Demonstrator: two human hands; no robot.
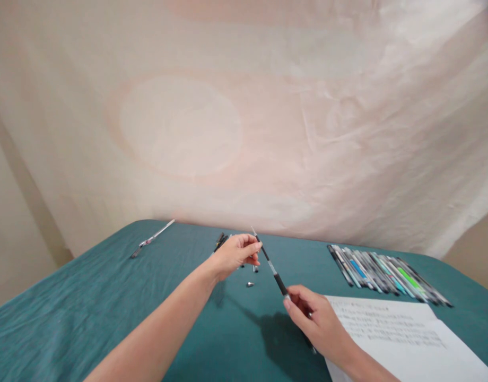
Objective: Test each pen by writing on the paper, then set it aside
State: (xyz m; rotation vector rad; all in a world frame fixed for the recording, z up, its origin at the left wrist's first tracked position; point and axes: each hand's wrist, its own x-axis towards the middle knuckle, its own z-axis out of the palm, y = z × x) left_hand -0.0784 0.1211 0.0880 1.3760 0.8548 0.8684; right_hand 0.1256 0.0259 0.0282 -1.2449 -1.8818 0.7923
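Note:
My right hand (316, 320) is closed around a pen barrel (281, 285) with a black grip, tilted up and to the left above the table. From its front end sticks a thin pen refill (267, 257) with dark ink and a fine pale tip. Fingers of my left hand (236, 255) pinch this refill below the tip. A small silvery cone-shaped piece (249, 285) lies on the cloth beneath, between my hands. Several dark pens or pen parts (220, 241) lie behind my left hand, partly hidden by it.
At the right, several pens (381, 273) lie side by side in a slanted row. Handwritten paper (391, 339) covers the near right corner of the green tablecloth (109, 297). Toward the far left edge lies a slim clear pen or refill (153, 239). A pale sheet (244, 116) hangs behind the table.

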